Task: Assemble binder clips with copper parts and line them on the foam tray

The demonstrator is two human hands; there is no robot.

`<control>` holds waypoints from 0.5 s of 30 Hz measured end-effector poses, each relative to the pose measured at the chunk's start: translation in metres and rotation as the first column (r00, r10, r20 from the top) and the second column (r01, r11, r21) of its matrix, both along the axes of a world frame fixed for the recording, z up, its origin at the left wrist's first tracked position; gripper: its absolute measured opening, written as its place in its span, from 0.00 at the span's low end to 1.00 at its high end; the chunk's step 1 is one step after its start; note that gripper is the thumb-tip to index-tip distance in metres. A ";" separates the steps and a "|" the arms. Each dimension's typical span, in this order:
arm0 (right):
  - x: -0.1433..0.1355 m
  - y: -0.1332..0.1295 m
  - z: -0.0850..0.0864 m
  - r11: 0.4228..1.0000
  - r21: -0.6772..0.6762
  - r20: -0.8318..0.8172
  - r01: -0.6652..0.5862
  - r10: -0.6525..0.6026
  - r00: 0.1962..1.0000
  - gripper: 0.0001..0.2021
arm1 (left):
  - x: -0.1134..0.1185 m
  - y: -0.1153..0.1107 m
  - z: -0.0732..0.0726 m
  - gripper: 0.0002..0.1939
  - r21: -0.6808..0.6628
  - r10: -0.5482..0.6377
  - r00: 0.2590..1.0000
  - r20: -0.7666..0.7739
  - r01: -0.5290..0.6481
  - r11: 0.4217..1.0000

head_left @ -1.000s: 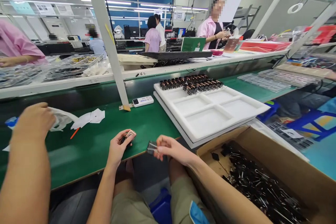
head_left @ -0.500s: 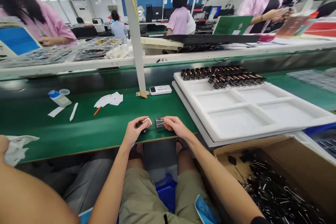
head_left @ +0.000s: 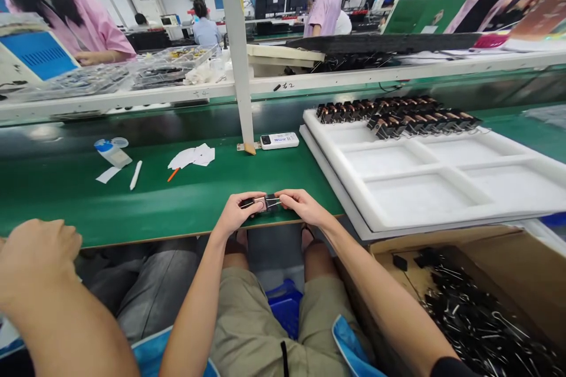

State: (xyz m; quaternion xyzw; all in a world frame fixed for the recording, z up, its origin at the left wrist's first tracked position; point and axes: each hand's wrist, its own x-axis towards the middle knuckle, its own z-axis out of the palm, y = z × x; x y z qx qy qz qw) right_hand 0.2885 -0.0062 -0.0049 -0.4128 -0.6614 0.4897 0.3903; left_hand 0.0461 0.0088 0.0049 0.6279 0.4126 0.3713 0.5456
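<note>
At the front edge of the green bench, my left hand [head_left: 232, 212] is closed on a small copper-coloured part [head_left: 260, 205]; a black clip shows at its left end, partly hidden by the fingers. My right hand [head_left: 305, 207] pinches the wire handles of a black binder clip [head_left: 271, 202]. That clip meets the right end of the copper-coloured part. Whether its jaws have closed over the part is too small to tell.
Right of my hands, a white foam tray [head_left: 424, 197] bears rows of black-clipped copper parts [head_left: 424, 121]. Below it, a cardboard box [head_left: 499, 247] contains many loose binder clips [head_left: 477, 312]. A white device [head_left: 279, 141] stands by the post. Another person's hand [head_left: 39, 253] is at left.
My hands have come together, bringing the right binder clip against the copper-coloured part. The neighbour's hand has moved further into view, and the white cloth beside it has mostly gone from sight.
</note>
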 end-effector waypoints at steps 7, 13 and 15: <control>-0.001 0.000 0.002 1.000 0.011 0.021 0.001 -0.002 1.000 0.26 | 0.000 -0.002 -0.002 0.21 0.006 -0.011 1.000 -0.008 0.011 1.000; -0.001 0.004 0.000 1.000 0.005 -0.029 -0.028 0.028 0.999 0.24 | 0.001 0.006 0.003 0.23 0.022 -0.027 0.998 -0.059 0.028 0.999; -0.002 0.006 -0.003 0.999 -0.030 -0.076 -0.044 0.042 0.996 0.24 | 0.002 0.001 0.010 0.23 0.158 0.061 0.991 -0.120 -0.042 0.987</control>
